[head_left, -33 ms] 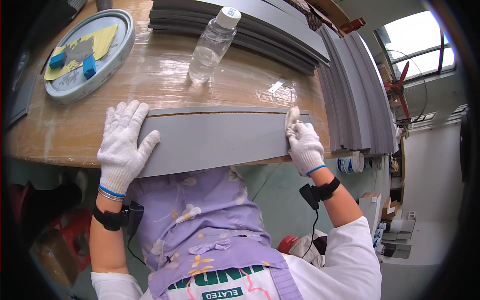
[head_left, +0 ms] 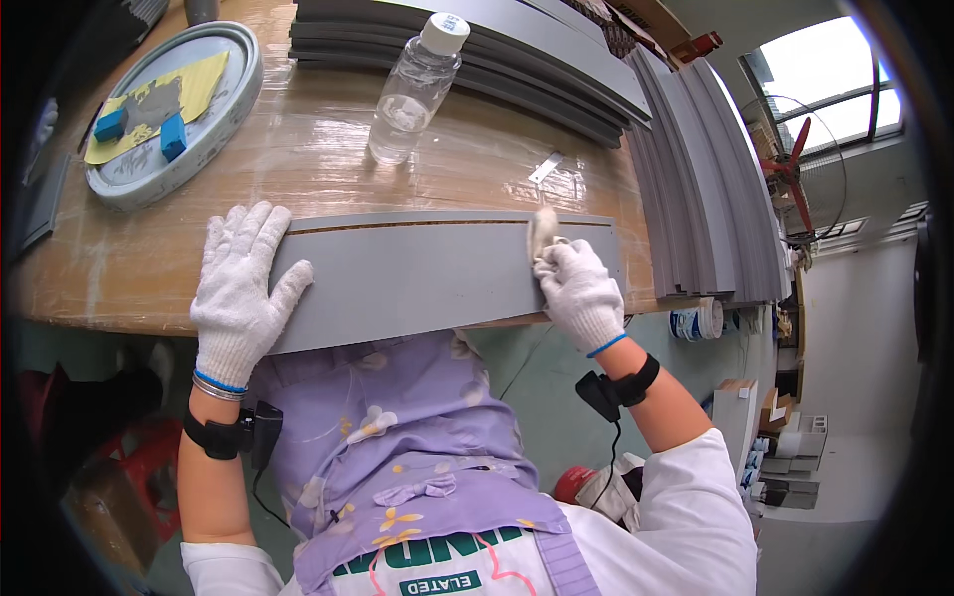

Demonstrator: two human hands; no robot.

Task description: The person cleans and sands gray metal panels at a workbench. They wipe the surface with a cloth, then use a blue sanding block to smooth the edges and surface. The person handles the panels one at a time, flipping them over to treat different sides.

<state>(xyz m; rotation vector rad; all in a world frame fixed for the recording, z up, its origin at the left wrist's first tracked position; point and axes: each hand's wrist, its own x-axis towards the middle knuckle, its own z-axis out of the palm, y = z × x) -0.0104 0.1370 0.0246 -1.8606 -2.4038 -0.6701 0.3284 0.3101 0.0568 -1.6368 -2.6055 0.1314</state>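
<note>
Right hand point(head_left: 581, 291) sits farther left, gripping cloth point(head_left: 542, 234); beneath, the panel point(head_left: 417, 273) parallels the near table point(head_left: 308, 149) edge; left fingers point(head_left: 260, 233) spread.

The left hand point(head_left: 238, 288), in a white knitted fabric glove point(head_left: 229, 343), is lying flat and palm down, its fingers point(head_left: 260, 238) pointing forward and its thumb point(head_left: 291, 287) standing out to the right. The bare left forearm point(head_left: 214, 497) is pointing almost straight ahead. The right hand point(head_left: 580, 292), gloved alike, is holding its fingers bent in a closed grip, while the bare right forearm point(head_left: 666, 407) is slanting forward and to the left.
</note>
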